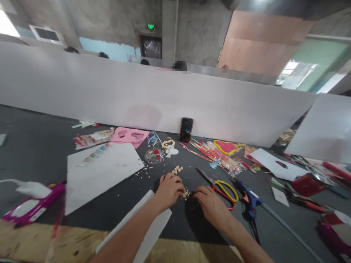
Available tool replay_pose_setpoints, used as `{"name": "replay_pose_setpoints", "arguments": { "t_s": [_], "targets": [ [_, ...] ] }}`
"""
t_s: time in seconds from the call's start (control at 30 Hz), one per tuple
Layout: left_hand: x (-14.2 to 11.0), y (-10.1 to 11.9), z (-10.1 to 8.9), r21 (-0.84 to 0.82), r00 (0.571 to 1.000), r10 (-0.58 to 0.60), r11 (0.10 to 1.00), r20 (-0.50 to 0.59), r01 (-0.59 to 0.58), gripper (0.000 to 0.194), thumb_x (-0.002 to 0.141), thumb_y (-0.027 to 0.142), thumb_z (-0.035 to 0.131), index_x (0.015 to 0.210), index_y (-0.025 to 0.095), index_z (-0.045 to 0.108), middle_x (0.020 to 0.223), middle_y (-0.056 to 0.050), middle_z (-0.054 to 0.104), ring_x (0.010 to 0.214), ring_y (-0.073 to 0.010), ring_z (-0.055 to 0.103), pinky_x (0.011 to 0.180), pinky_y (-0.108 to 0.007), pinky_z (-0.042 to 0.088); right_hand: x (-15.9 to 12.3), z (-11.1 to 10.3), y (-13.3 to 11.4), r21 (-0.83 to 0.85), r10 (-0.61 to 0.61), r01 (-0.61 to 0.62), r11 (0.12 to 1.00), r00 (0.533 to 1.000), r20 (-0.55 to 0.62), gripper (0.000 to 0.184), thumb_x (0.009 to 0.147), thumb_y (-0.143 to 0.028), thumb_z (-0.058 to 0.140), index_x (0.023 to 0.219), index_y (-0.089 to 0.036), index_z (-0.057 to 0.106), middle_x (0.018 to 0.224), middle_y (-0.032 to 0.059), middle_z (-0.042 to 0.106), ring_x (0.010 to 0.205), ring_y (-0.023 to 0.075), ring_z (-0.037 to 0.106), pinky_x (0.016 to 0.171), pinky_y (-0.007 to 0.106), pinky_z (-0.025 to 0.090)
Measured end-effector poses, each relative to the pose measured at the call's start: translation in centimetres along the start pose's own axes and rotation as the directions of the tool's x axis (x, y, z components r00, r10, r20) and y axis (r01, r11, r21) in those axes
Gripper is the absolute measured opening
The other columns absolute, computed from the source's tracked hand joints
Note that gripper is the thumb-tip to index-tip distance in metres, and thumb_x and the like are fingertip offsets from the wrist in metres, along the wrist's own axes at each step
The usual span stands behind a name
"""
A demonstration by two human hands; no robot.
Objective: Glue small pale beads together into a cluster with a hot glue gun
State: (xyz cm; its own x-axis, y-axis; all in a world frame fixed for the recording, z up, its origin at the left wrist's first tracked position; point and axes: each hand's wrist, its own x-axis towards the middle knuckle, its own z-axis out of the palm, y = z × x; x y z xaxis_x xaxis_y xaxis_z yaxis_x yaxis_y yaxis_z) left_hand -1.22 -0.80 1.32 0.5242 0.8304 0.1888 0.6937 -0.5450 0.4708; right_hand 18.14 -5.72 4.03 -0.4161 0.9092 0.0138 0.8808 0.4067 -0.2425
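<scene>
A small heap of pale beads [185, 194] lies on the dark tabletop between my two hands. My left hand [169, 190] rests at its left side, fingers curled and fingertips at the heap's edge. From the right, my right hand [210, 204] reaches in with thumb and fingers pressed together. Something small and dark shows at its fingertips, too small to name. What the left fingertips pinch, if anything, is hidden. Just beyond the left hand sits a cluster of pale flower-shaped pieces [177, 170]. Scissors [226, 190] with red and yellow handles lie by my right hand.
A blue glue gun [251, 201] with a cord lies right of the scissors. White sheets [101, 171] lie on the left. A phone [186, 129] leans on the white partition [109, 91]. Red-patterned sticks [216, 151], a beaded bracelet [168, 143] and a purple power strip [35, 204] are around.
</scene>
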Motion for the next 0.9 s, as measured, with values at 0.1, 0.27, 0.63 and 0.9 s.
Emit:
{"name": "replay_pose_setpoints", "arguments": {
  "t_s": [0.1, 0.27, 0.63, 0.9],
  "targets": [
    [0.0, -0.3, -0.1, 0.021, 1.000, -0.013, 1.000, -0.019, 0.013, 0.016, 0.075, 0.018, 0.054, 0.077, 0.029, 0.066, 0.093, 0.000, 0.061, 0.097, -0.0218, 0.043, 0.084, -0.040, 0.026, -0.5, -0.5, 0.4, 0.008, 0.070, -0.070, 0.997, 0.997, -0.026, 0.021, 0.083, -0.013, 0.042, 0.081, -0.019, 0.062, 0.077, 0.0038, 0.064, 0.075, 0.0167, 0.058, 0.067, 0.025, 0.039],
    [0.1, -0.2, -0.2, 0.040, 1.000, -0.005, 0.999, 0.022, 0.004, 0.008, 0.072, 0.021, 0.058, 0.072, 0.025, 0.064, 0.090, 0.000, 0.061, 0.094, -0.0225, 0.043, 0.081, -0.040, 0.027, -1.6, -1.3, 1.0, 0.018, 0.180, -0.179, 0.984, 0.979, -0.094, 0.022, 0.087, -0.022, 0.038, 0.083, -0.018, 0.059, 0.070, 0.0042, 0.064, 0.065, 0.0178, 0.059, 0.058, 0.026, 0.038],
    [0.0, -0.3, 0.0, 0.021, 1.000, 0.030, 0.999, 0.009, -0.030, 0.025, 0.070, 0.007, 0.051, 0.073, 0.027, 0.065, 0.093, 0.001, 0.062, 0.094, -0.0211, 0.043, 0.082, -0.040, 0.026, 0.3, 1.1, -2.2, 0.064, 0.020, -0.019, 0.998, 1.000, -0.013, 0.037, 0.080, -0.006, 0.040, 0.104, -0.027, 0.058, 0.091, 0.0027, 0.058, 0.084, 0.0147, 0.055, 0.072, 0.022, 0.039],
    [-0.1, 0.0, -0.4, 0.027, 1.000, 0.001, 1.000, -0.001, -0.001, 0.024, 0.072, 0.011, 0.052, 0.085, 0.028, 0.063, 0.092, 0.000, 0.062, 0.096, -0.0225, 0.044, 0.081, -0.039, 0.028, -0.3, 0.7, -1.4, 0.081, 0.066, -0.063, 0.995, 0.997, -0.031, 0.031, 0.080, -0.005, 0.037, 0.090, -0.021, 0.062, 0.089, 0.0046, 0.061, 0.082, 0.0146, 0.058, 0.071, 0.022, 0.041]
  ]
}}
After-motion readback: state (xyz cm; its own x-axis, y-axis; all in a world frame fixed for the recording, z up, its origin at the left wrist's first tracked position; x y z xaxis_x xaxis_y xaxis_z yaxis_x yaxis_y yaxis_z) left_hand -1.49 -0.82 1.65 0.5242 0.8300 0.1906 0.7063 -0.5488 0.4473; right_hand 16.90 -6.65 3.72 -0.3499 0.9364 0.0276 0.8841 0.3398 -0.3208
